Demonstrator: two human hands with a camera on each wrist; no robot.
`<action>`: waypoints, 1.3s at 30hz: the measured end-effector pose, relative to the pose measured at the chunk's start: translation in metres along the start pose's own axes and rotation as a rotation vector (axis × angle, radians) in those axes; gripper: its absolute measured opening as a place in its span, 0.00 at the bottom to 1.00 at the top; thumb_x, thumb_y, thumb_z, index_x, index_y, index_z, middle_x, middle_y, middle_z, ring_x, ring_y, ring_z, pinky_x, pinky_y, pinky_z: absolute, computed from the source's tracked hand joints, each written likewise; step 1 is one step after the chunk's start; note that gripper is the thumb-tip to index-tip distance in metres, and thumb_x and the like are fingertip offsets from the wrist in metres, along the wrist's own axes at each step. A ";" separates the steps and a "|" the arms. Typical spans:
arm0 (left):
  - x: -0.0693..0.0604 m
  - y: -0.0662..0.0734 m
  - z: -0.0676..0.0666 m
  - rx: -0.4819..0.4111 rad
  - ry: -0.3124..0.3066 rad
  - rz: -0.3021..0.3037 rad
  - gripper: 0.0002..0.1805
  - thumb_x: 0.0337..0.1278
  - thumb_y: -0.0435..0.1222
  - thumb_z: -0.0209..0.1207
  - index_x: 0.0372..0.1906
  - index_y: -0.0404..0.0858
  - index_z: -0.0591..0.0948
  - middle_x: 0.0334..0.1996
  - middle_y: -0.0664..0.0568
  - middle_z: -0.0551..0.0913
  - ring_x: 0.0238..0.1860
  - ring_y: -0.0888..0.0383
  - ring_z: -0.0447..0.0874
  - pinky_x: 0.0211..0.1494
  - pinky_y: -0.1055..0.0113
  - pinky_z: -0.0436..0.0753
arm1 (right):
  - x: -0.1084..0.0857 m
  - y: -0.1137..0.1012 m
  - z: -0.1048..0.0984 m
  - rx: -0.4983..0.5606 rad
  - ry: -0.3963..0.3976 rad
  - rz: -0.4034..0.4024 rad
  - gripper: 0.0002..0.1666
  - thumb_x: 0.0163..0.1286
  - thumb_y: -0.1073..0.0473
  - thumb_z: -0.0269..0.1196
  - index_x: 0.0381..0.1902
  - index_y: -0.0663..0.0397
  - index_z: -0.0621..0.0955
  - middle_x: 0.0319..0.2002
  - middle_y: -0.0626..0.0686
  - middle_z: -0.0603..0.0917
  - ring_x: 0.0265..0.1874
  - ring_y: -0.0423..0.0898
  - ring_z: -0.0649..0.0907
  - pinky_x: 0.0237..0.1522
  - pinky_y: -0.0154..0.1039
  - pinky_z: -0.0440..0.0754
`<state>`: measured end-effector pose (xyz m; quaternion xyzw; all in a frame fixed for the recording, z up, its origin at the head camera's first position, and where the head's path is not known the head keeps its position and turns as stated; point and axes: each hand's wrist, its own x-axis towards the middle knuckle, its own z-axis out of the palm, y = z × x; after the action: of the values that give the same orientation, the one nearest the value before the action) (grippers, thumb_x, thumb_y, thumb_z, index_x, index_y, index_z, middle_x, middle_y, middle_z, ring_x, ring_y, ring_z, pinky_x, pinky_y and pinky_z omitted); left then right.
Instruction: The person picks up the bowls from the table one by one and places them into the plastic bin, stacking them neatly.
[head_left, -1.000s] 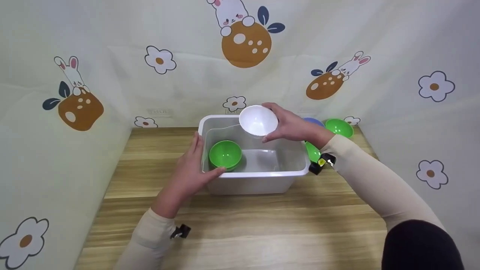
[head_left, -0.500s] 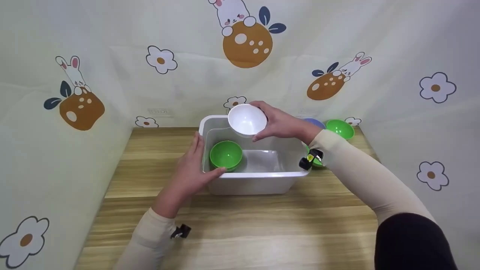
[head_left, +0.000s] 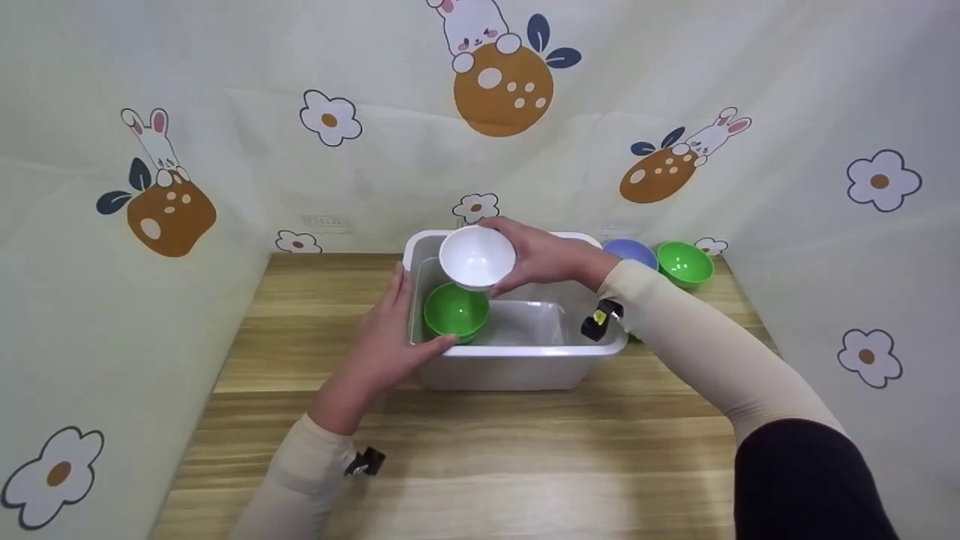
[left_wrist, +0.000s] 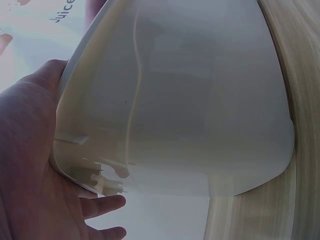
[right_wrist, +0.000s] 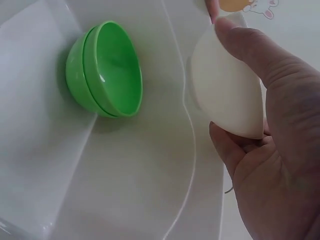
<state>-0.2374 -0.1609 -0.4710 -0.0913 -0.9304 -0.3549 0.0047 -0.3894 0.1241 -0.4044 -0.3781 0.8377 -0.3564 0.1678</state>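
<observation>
A white bowl is gripped at its right side by my right hand, thumb on the near side and fingers on the far side. It hangs tilted above the left part of a grey-white plastic bin. Inside the bin, two nested green bowls stand in the left corner, partly overlapped by the white one in the head view. My left hand rests on the bin's near left corner. Its thumb lies across the front rim, and its fairly straight fingers reach along the left side.
Behind the right arm, a blue bowl and a green bowl sit on the wooden table, right of the bin. A patterned cloth wall stands close behind and at both sides.
My right hand has carried the white bowl leftward and slightly lower, toward the green bowls. The left hand stays on the bin's corner.
</observation>
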 end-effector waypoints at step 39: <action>-0.001 -0.001 0.001 0.014 0.042 0.053 0.75 0.56 0.77 0.67 0.92 0.37 0.44 0.92 0.49 0.36 0.85 0.28 0.55 0.81 0.29 0.65 | 0.028 0.027 0.056 -0.200 -0.165 -0.094 0.68 0.58 0.49 0.88 0.85 0.60 0.62 0.78 0.61 0.71 0.75 0.56 0.73 0.81 0.48 0.68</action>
<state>-0.2370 -0.1615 -0.4725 -0.1082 -0.9299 -0.3498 0.0343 -0.3909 0.0894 -0.4625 -0.4600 0.8337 -0.2464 0.1806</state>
